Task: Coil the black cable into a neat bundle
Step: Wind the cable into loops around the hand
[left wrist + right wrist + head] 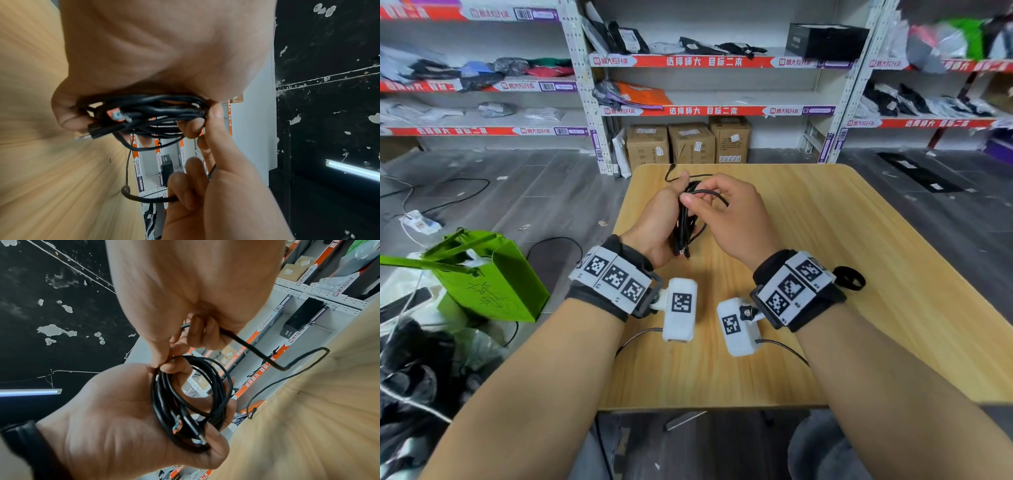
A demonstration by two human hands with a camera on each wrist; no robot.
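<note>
Several loops of the black cable [685, 222] lie gathered in my left hand [657, 219], held above the wooden table [842, 260]. In the left wrist view the coil [160, 112] runs across the curled fingers, with a plug and an orange-tagged connector [116, 115] at one end. My right hand [726, 212] pinches the loose strand [246, 345] just beside the coil [185, 394]. The free tail [671, 173] trails onto the table's far edge.
Metal shelves with parcels [715, 61] and cardboard boxes [688, 142] stand behind the table. A green paper bag [486, 274] and dark bags sit on the floor at the left. A small black strap loop [851, 278] lies by my right wrist.
</note>
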